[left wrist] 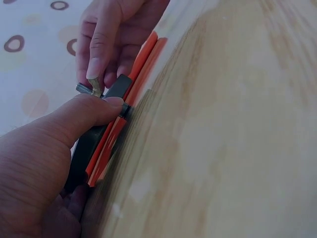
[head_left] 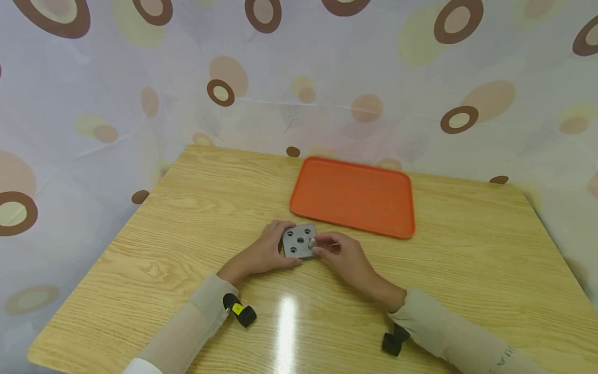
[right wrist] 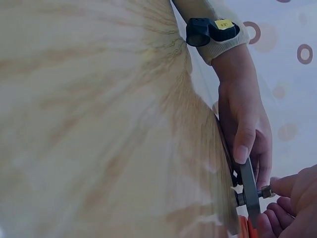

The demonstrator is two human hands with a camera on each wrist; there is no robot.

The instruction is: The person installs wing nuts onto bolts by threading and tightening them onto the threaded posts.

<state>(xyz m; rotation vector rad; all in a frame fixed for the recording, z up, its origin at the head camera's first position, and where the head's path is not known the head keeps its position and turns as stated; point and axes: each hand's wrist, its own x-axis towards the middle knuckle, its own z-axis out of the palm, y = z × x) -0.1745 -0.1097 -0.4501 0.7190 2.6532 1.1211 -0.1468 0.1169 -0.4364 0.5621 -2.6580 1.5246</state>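
Note:
My left hand (head_left: 269, 249) grips a square grey metal plate (head_left: 294, 243) with several round holes, fingers along its far edge and thumb along its near edge. At the plate's right side my right hand (head_left: 344, 255) pinches a small brass-toned metal fastener (head_left: 312, 242) between thumb and fingertips. The right wrist view shows this fastener (right wrist: 266, 192) on the upper face of the plate (right wrist: 250, 193), in line with a dark bolt end (right wrist: 240, 199) sticking out below. From the left wrist, the left thumb (left wrist: 94, 110) lies across the plate's edge.
An orange tray (head_left: 352, 195) lies on the wooden table (head_left: 224, 197) just beyond the plate. A patterned cloth (head_left: 299, 67) hangs behind and beside the table. Both wrists carry black cameras (head_left: 243, 314) over beige sleeves.

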